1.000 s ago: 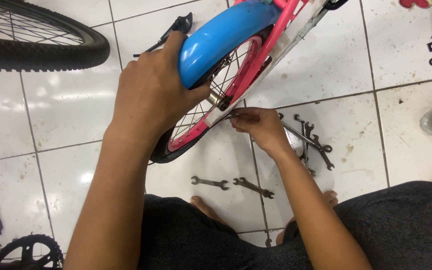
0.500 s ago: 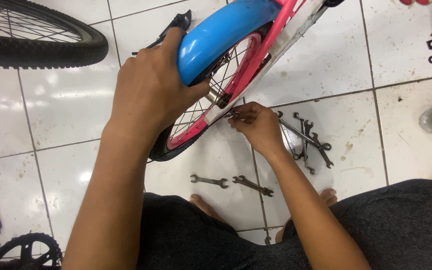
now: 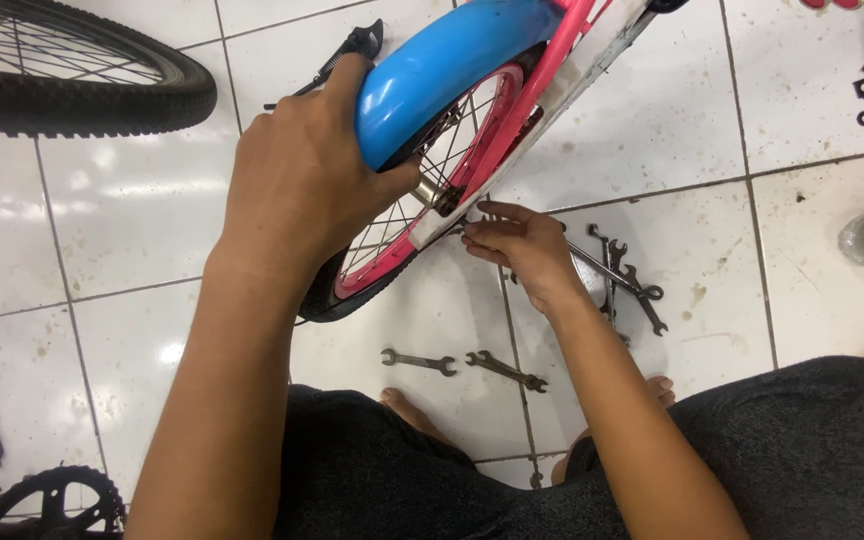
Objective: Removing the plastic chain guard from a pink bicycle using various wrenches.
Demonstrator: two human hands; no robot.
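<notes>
The left hand (image 3: 302, 190) grips the blue mudguard (image 3: 442, 70) and the tyre under it, fingers wrapped round the top of the small pink-rimmed wheel (image 3: 402, 230). Just right of it, the right hand (image 3: 522, 250) pinches its fingertips at the axle (image 3: 442, 200), against the white frame bar (image 3: 562, 85); what it holds there is too small to tell. Below the hands, two spanners (image 3: 462, 365) lie on the tiled floor (image 3: 672, 130), and a bunch of spanners (image 3: 627, 280) lies just right of the right hand. A big black tyre (image 3: 72, 90) sits up left of the left hand.
</notes>
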